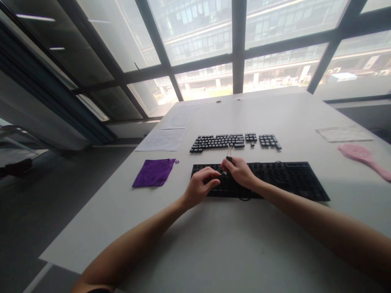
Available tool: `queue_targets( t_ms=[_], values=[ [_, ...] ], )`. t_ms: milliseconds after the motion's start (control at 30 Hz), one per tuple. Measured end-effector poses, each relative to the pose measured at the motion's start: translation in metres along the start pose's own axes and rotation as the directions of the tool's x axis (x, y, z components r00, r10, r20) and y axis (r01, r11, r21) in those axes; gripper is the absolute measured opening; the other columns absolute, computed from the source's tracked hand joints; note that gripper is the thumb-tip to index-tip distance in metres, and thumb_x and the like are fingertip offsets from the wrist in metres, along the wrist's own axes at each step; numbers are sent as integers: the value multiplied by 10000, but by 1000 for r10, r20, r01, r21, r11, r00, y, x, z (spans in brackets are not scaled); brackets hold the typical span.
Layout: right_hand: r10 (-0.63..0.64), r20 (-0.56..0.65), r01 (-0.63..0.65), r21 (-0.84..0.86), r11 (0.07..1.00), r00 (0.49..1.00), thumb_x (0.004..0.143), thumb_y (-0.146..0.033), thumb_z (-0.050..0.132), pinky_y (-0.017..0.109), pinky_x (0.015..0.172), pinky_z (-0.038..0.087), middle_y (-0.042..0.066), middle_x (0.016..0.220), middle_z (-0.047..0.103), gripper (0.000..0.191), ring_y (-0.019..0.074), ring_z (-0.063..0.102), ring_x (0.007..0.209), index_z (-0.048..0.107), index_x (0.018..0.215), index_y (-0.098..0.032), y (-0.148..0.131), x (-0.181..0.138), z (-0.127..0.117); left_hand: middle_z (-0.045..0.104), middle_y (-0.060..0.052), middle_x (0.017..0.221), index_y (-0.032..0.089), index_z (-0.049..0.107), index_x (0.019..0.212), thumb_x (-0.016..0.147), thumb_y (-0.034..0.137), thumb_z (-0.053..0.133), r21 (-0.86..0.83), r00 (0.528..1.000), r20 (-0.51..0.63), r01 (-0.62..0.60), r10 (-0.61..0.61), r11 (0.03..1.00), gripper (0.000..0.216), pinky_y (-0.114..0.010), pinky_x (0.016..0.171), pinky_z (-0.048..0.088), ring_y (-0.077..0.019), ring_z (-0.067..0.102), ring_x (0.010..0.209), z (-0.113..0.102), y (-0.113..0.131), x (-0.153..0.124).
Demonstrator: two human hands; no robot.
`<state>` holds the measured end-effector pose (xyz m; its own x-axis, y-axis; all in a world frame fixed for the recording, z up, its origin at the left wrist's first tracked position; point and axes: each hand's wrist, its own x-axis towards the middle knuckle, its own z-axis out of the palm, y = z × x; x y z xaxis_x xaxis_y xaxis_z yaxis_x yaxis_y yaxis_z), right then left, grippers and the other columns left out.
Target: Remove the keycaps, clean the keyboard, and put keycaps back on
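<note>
My right hand is closed around a wire keycap puller, its pale wire loops pointing away from me. Just below it, a small keycap shows between my two hands. My left hand has curled fingers, with the fingertips at this keycap; the exact grip is partly hidden. Both hands are over a black keyboard whose keycaps are off over much of its face. Behind it, the removed keycaps lie in rows, and a separate number-pad group lies to their right.
A purple drawstring pouch lies left of the keyboard, with paper sheets behind it. On the right are a pink hairbrush and a flat pale packet. The white table reaches toward large windows.
</note>
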<state>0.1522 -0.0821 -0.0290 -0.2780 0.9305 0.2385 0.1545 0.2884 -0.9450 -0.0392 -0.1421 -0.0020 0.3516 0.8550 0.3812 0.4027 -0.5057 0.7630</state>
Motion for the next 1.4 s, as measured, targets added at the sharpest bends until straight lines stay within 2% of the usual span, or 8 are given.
queue_targets(
  t_ms=[133, 267, 567, 800, 967, 1100, 1233, 1400],
  values=[
    [4, 10, -4, 19, 1000, 1000, 929, -442, 499, 280, 609, 424, 14, 642, 618, 362, 166, 556, 614, 644, 732, -174, 1, 1, 1, 669, -43, 900, 195, 720, 958, 891, 412, 675, 62, 993, -113, -27, 34, 998, 232, -270, 656, 519, -152, 627, 757, -25, 0, 23],
    [13, 7, -13, 44, 999, 1000, 929, -439, 505, 280, 604, 430, 18, 652, 619, 353, 168, 562, 617, 643, 742, -173, 3, 1, 2, 693, -47, 938, 197, 734, 983, 868, 329, 710, 234, 991, -82, -83, 105, 969, 177, -276, 689, 528, -157, 645, 798, -41, -19, 63],
    [17, 1, -17, 119, 993, 1000, 930, -438, 504, 272, 602, 441, 10, 655, 603, 353, 158, 560, 612, 633, 750, -163, -2, -2, -1, 730, -23, 839, 173, 724, 1002, 734, 237, 831, 405, 988, 128, -135, 90, 904, 295, -301, 774, 514, -178, 668, 775, -7, -80, 126],
    [3, 11, -4, 129, 992, 1000, 931, -421, 506, 263, 605, 434, 12, 668, 603, 340, 149, 552, 619, 621, 747, -160, 1, -2, 0, 714, -26, 881, 180, 734, 969, 766, 228, 788, 492, 972, 214, -194, 98, 849, 215, -289, 811, 488, -187, 653, 850, -3, -89, 130],
    [11, 14, -12, 118, 993, 1000, 930, -425, 506, 263, 601, 432, 14, 664, 601, 347, 147, 550, 616, 628, 749, -155, 1, -2, 0, 719, -49, 977, 183, 734, 985, 787, 255, 784, 546, 986, 114, -161, 117, 822, 216, -329, 932, 464, -210, 634, 968, -20, -81, 118],
    [13, 18, -14, 96, 995, 1000, 933, -420, 502, 262, 602, 430, 13, 658, 602, 349, 148, 552, 609, 635, 748, -156, -3, -3, 1, 714, -49, 933, 199, 748, 936, 859, 261, 702, 657, 999, -5, -29, 42, 754, 109, -319, 883, 470, -208, 626, 927, -32, -69, 103],
    [18, 21, -20, 78, 997, 1000, 938, -418, 498, 260, 603, 423, 14, 654, 609, 356, 152, 559, 615, 638, 740, -157, -3, -4, 1, 686, -54, 846, 200, 750, 871, 938, 304, 583, 747, 983, -158, 179, -91, 640, 208, -286, 733, 458, -191, 613, 800, -31, -58, 92],
    [-10, 15, 10, 28, 1000, 1000, 941, -397, 496, 264, 615, 415, 11, 653, 611, 346, 153, 552, 623, 646, 739, -160, 1, -3, 2, 664, -50, 959, 222, 756, 979, 938, 274, 597, 758, 997, -41, 71, -61, 648, 172, -270, 784, 470, -184, 603, 905, -19, -54, 99]
  ],
)
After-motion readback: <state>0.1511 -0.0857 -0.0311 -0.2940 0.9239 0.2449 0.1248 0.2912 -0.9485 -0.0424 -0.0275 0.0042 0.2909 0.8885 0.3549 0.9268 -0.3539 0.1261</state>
